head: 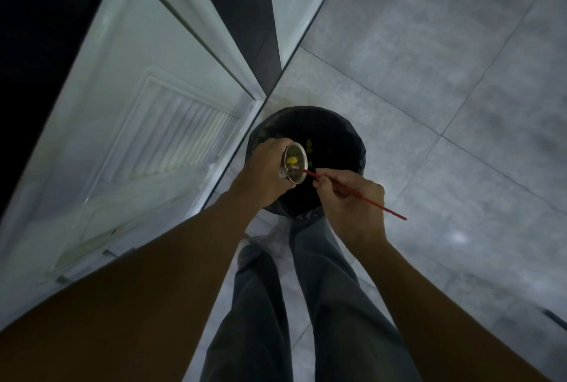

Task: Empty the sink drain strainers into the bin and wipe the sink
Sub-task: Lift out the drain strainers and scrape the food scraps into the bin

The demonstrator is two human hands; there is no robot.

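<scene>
Strainer [295,167] held over bin [352,139] on grey tiled floor [429,75].

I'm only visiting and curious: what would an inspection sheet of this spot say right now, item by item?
Surface: grey tiled floor; no worktop in view.
Job's things: round metal drain strainer, tilted over the round black-lined bin, yellow scraps inside it, more lying in the bin; thin red stick with its tip in the strainer.
Clutter: nothing seen.
Hands: left hand grips the strainer; right hand pinches the stick.
Cables: nothing seen.
Surroundings: white louvred door on the left; grey trousers below; dim light.
</scene>
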